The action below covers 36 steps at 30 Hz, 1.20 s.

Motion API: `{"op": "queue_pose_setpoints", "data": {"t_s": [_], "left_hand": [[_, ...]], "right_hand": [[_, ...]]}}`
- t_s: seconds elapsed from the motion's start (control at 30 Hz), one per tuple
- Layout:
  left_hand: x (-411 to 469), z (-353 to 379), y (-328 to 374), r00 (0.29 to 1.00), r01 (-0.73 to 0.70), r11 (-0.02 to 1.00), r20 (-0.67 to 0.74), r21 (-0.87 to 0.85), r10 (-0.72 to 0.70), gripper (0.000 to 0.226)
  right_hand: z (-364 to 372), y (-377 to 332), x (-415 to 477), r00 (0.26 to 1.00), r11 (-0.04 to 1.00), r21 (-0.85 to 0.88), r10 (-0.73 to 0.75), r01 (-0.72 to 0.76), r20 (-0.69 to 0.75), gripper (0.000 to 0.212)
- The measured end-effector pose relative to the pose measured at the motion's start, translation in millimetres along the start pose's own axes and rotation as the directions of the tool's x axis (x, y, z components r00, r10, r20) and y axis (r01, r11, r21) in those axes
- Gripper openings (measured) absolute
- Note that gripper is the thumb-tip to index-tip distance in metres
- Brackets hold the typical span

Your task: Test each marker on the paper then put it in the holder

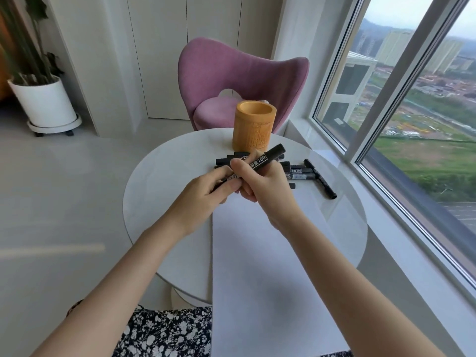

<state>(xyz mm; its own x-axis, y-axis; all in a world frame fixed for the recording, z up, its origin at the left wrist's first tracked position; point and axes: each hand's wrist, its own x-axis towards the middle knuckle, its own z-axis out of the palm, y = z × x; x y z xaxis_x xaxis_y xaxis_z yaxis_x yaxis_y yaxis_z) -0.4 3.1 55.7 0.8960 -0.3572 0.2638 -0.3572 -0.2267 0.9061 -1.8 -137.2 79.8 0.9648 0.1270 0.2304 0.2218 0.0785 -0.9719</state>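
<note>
Head view: round worktop point(159, 191) edge close to window sill point(386, 228) on right, open floor point(64, 189) on left. Over the paper point(257, 253), right hand point(268, 186) gripping black marker point(265, 159) mid-barrel, left hand point(206, 191) pinching its lower end. Behind, the holder point(253, 127); spare markers point(301, 173) beside.

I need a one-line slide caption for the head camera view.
The left hand and right hand grip one black marker over the white paper; spare markers lie by the tan holder.
</note>
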Motion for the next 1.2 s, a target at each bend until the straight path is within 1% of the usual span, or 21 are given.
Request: {"op": "queue_pose_setpoints", "data": {"t_s": [0.1, 0.17, 0.23, 0.3, 0.4, 0.5, 0.67, 0.73, 0.8, 0.9, 0.97, 1.07, 1.2], "left_hand": [[-0.9, -1.1, -0.7, 1.000, 0.010, 0.998, -0.012, 0.058, -0.010, 0.014], [-2.1, -4.7, -2.7, 0.997, 0.063, 0.997, -0.035, 0.043, -0.062, 0.018], [-4.8, -10.4, -8.7, 0.991, 0.107, 0.994, -0.076, -0.010, -0.107, 0.026], [-9.4, -14.2, -17.6, 0.988, 0.111, 0.994, -0.109, -0.017, -0.112, 0.024], [-17.8, -13.7, -29.1, 0.980, 0.122, 0.992, -0.162, 0.031, -0.116, 0.018], [-22.0, -12.1, -35.6, 0.978, 0.126, 0.989, -0.176, 0.083, -0.110, 0.019], [-24.5, -16.9, -42.1, 0.982, 0.138, 0.962, -0.158, 0.234, -0.102, 0.028], [-24.9, -16.9, -41.8, 0.981, 0.154, 0.953, -0.155, 0.260, -0.116, 0.028], [-25.8, -15.8, -38.9, 0.979, 0.164, 0.956, -0.158, 0.242, -0.128, 0.028], [-25.5, -15.7, -38.3, 0.974, 0.182, 0.968, -0.166, 0.171, -0.154, 0.024], [-25.3, -16.4, -40.3, 0.967, 0.204, 0.968, -0.185, 0.144, -0.176, 0.021], [-25.3, -16.0, -40.0, 0.964, 0.216, 0.969, -0.185, 0.123, -0.191, 0.018], [-25.0, -14.6, -35.9, 0.968, 0.210, 0.973, -0.163, 0.097, -0.193, 0.014]], "right_hand": [[-0.1, 1.9, 0.9, 0.998, 1.000, 0.002, 0.023, -0.023, -0.059, 0.036], [-3.8, 3.7, 2.6, 0.991, 1.000, 0.007, 0.018, -0.017, -0.134, 0.033], [-11.4, 4.4, 6.0, 0.973, 0.999, 0.029, 0.024, -0.018, -0.231, 0.023], [-17.3, 5.1, 9.4, 0.957, 0.998, 0.041, 0.061, -0.051, -0.284, 0.010], [-13.9, 13.7, 12.4, 0.948, 0.989, 0.004, 0.143, -0.148, -0.284, 0.016], [-3.9, 26.1, 15.8, 0.941, 0.976, -0.045, 0.192, -0.212, -0.280, 0.015], [3.9, 39.1, 21.9, 0.959, 0.970, -0.182, 0.112, -0.162, -0.259, 0.020], [5.9, 45.0, 23.0, 0.955, 0.968, -0.192, 0.104, -0.162, -0.279, 0.024], [7.3, 49.7, 24.9, 0.951, 0.968, -0.191, 0.100, -0.161, -0.294, 0.024], [7.8, 53.6, 26.6, 0.952, 0.964, -0.234, 0.055, -0.129, -0.301, 0.027], [7.8, 56.4, 26.1, 0.951, 0.961, -0.256, 0.022, -0.104, -0.307, 0.026], [6.8, 62.1, 26.7, 0.942, 0.963, -0.252, 0.010, -0.100, -0.336, 0.023], [4.7, 68.9, 30.5, 0.935, 0.961, -0.261, -0.009, -0.090, -0.355, 0.029]]}}
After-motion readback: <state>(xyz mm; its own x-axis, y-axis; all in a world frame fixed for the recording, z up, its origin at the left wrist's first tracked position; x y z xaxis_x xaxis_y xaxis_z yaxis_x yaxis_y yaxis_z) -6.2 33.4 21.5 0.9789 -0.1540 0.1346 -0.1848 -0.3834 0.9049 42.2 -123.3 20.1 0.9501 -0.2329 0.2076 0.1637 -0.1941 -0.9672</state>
